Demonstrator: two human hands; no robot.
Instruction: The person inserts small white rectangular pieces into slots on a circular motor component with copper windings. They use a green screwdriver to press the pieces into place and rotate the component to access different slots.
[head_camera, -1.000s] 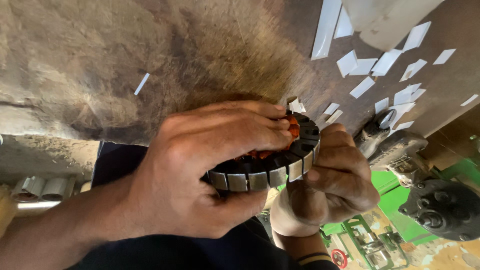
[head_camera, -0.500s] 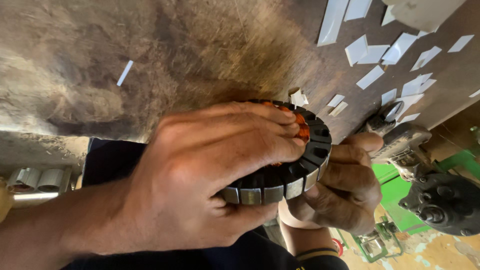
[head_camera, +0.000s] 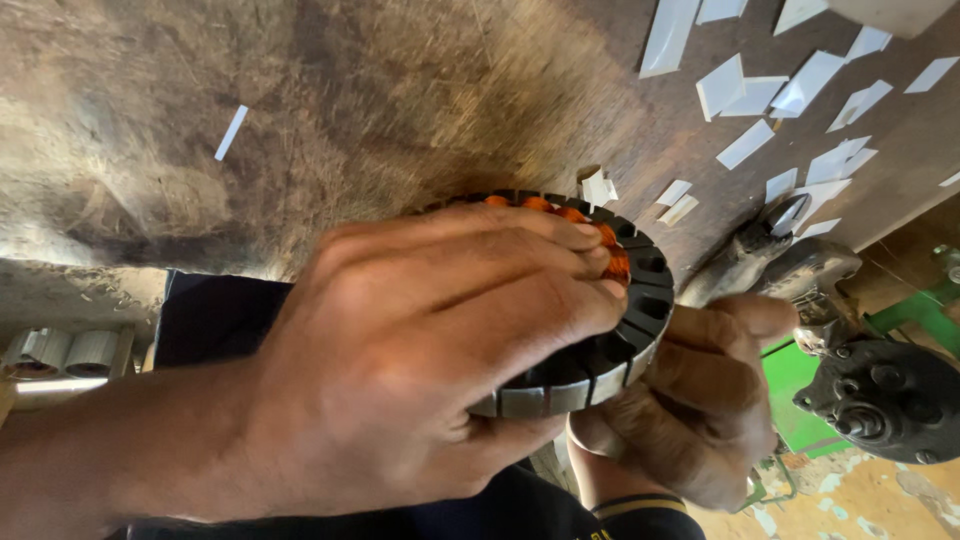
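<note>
Stator ring (head_camera: 600, 370) mid-frame, tilted edge-on, gripped between my hands: left hand (head_camera: 400, 390) clamps over top, right hand (head_camera: 690, 410) cups beneath.

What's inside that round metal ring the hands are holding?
Inside the round metal ring a few orange coils show in its dark slots. The left hand lies over most of it, so the rest is hidden. The right hand grips beneath.
</note>
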